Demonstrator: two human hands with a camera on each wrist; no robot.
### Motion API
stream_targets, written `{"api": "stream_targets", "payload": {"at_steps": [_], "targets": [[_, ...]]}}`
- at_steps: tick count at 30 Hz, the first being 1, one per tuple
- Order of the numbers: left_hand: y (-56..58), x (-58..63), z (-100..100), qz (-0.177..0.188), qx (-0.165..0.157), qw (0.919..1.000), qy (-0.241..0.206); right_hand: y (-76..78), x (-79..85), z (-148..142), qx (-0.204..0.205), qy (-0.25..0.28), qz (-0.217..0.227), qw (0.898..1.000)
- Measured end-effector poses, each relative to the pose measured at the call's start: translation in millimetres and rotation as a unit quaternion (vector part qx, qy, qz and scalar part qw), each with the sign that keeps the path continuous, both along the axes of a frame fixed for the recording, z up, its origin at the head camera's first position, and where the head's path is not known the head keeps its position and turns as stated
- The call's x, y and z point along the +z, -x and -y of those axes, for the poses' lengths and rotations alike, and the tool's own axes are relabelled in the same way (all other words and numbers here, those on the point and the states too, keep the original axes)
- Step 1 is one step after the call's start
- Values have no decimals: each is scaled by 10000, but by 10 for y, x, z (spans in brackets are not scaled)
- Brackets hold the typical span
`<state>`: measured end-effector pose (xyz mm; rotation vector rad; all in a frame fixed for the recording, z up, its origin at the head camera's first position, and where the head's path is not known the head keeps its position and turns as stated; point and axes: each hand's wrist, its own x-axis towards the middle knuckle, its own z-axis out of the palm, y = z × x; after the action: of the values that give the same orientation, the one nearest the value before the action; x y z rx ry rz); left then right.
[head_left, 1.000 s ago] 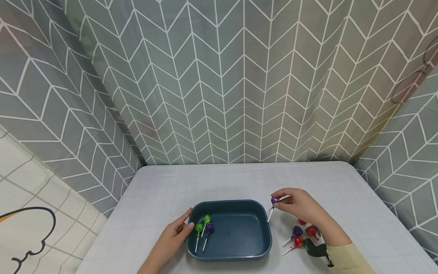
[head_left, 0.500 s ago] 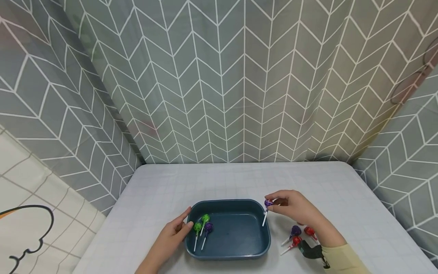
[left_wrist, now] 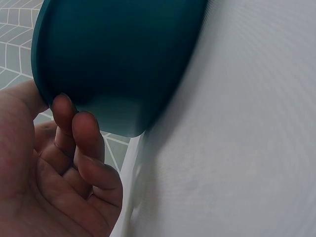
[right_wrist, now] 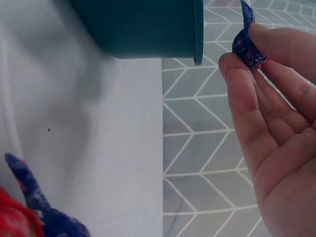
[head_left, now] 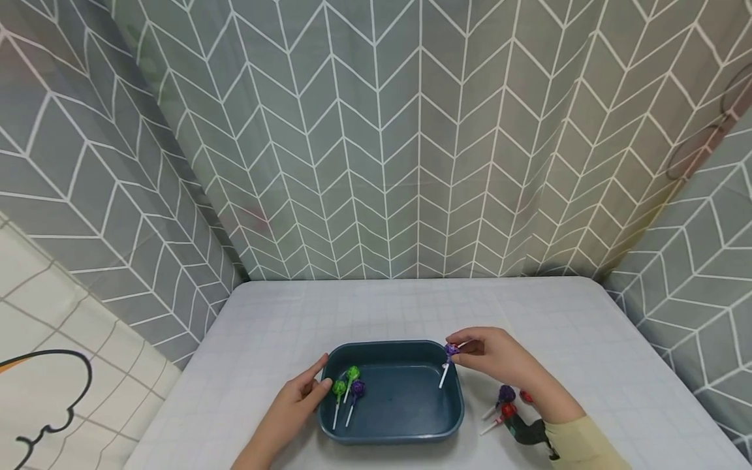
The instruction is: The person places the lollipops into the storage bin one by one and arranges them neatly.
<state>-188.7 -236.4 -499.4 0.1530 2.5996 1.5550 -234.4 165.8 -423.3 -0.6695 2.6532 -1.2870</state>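
A dark blue-green rectangular tray (head_left: 405, 408) sits on the table. My left hand (head_left: 290, 408) holds its left rim, thumb over the edge and the other fingers against the outer wall (left_wrist: 118, 64). Between thumb and fingertips, my right hand (head_left: 493, 358) pinches the head of a purple-wrapped lollipop (head_left: 451, 350) at the tray's right rim. Its white stick slants down over the inside of the tray; the purple wrapper (right_wrist: 247, 49) shows clearly in the right wrist view. At the tray's left end lie two green lollipops (head_left: 352, 374) and a purple lollipop (head_left: 358, 389).
To the right of the tray, a purple lollipop (head_left: 506, 393) and red lollipops (head_left: 508, 410) lie on the white-covered table (head_left: 282, 313), partly hidden by my right forearm. A dark band (head_left: 527, 431) is on the right wrist. A patterned grey curtain (head_left: 376, 163) hangs behind the table.
My right hand has moved left with the purple lollipop, from beside the tray to its right rim, bringing the stick over the inside. The left hand keeps its hold.
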Motion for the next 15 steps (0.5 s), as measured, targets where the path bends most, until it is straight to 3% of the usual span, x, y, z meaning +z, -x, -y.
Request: {"api": "stream_targets", "payload": {"at_steps": [9,15], "targets": [[9,19,-4,-41,-14,10000,50,26,193,235,600,-275,-267,9975],[-3,27,-4,-20,-16,10000,64,73,239,462,992,-473,-483,9928]]}}
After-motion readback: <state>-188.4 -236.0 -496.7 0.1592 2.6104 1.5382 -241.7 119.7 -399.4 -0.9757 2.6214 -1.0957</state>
